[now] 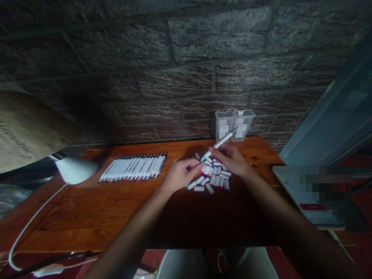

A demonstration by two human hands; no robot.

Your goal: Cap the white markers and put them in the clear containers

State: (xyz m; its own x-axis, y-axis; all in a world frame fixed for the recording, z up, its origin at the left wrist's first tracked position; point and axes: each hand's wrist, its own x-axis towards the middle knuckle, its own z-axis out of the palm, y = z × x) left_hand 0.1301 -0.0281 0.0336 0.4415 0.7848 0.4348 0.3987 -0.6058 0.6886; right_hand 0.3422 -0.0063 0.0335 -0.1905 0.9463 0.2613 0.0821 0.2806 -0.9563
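My right hand [230,158] is closed around a white marker [223,140], which slants up to the right toward the containers. A white piece with a green band [205,155] shows at the marker's lower end, by my thumb. Left of it, my left hand [183,171] has its thumb and fingers drawn together over the pile; what they hold, if anything, I cannot make out. Beneath both hands lies a heap of short white marker caps [214,179] with coloured ends, partly hidden by my fingers.
Several white markers [135,167] lie side by side in a row at the left. Two clear plastic containers [242,124] stand against the brick wall [192,85]. A white lamp [76,169] with a cable is at far left, a tablet-like device [308,197] at right.
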